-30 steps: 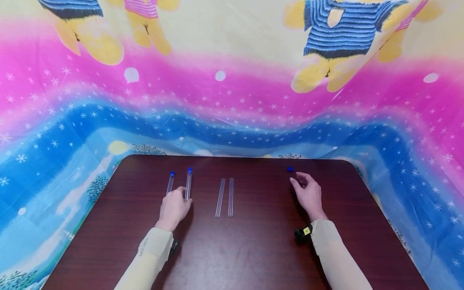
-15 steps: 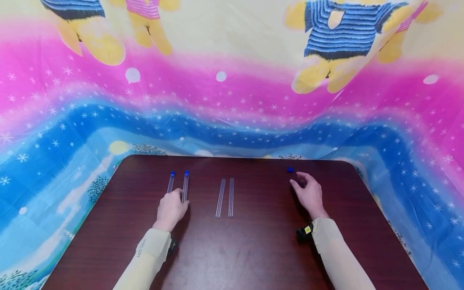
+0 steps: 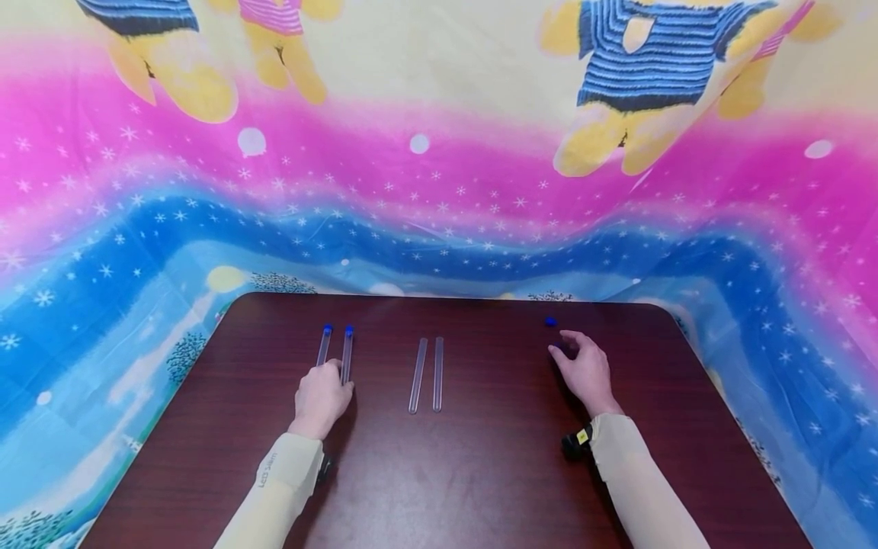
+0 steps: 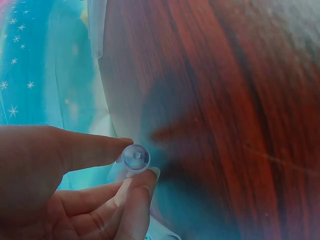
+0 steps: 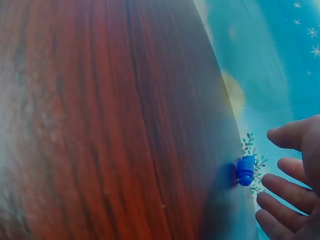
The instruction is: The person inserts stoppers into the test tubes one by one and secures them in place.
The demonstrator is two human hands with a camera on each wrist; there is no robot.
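Note:
My left hand (image 3: 322,398) pinches a clear test tube (image 3: 347,358) with a blue cap (image 3: 349,331) between thumb and fingers. In the left wrist view the rounded end of that test tube (image 4: 136,158) points at the camera. Just left of it lies a second capped test tube (image 3: 323,348), its lower part hidden by the hand. My right hand (image 3: 585,374) rests at the right of the table with fingers apart and loosely bent, holding nothing. Blue caps (image 3: 551,322) lie just beyond its fingertips; in the right wrist view, blue caps (image 5: 245,170) overlap beside the fingers.
Two uncapped test tubes (image 3: 418,377) lie side by side near the middle of the dark wooden table (image 3: 446,480). Behind the table's far edge hangs a colourful patterned cloth (image 3: 439,191), which also runs along both sides.
My left hand has shifted slightly left, bringing the pinched test tube nearer the other capped one, its cap lower in view. The right hand has stayed almost still.

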